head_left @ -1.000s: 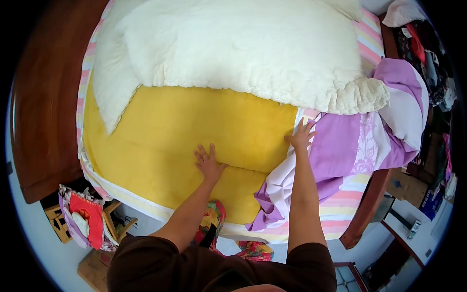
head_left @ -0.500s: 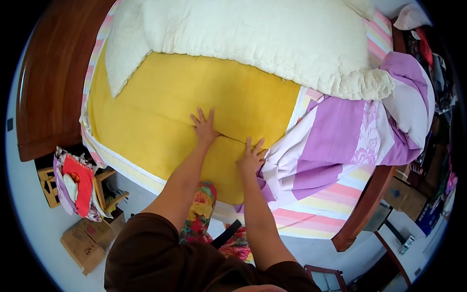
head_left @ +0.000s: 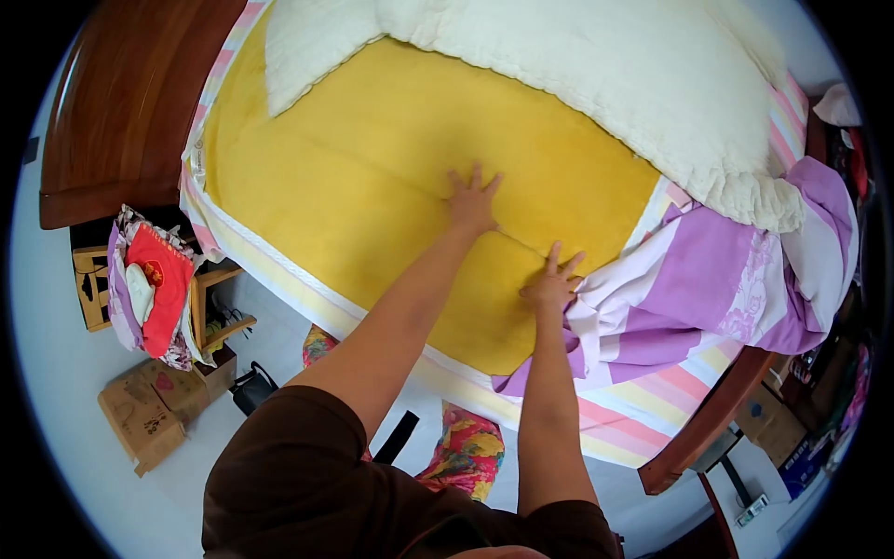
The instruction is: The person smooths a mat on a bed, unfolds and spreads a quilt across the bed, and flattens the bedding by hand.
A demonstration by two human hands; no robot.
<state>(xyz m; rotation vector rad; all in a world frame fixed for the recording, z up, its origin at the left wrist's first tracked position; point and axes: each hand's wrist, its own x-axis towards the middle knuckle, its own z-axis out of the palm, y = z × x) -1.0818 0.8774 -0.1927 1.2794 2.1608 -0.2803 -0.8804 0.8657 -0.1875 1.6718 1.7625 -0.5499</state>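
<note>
A yellow mattress pad (head_left: 345, 214) with a white border lies spread over the bed, a faint crease running across it. My left hand (head_left: 473, 203) rests flat on the pad near that crease, fingers spread. To its right, my right hand (head_left: 553, 282) also presses on the yellow cloth with its fingers apart, close beside a bunched purple and white bedcover (head_left: 689, 270). Along the far side, a thick cream quilt (head_left: 596, 84) is pushed back in a heap, covering part of the pad. Neither hand grips anything.
The wooden headboard (head_left: 121, 102) stands at the left, and a wooden footboard (head_left: 703, 424) at the right. A striped sheet (head_left: 652, 410) shows beneath the pad. Left of the bed are a chair piled with red cloth (head_left: 163, 279) and a cardboard box (head_left: 149, 410).
The camera view has shifted. Both hands have slid farther over the pad, still spread flat, and the crease under them looks fainter. My legs have shifted beside the bed.
</note>
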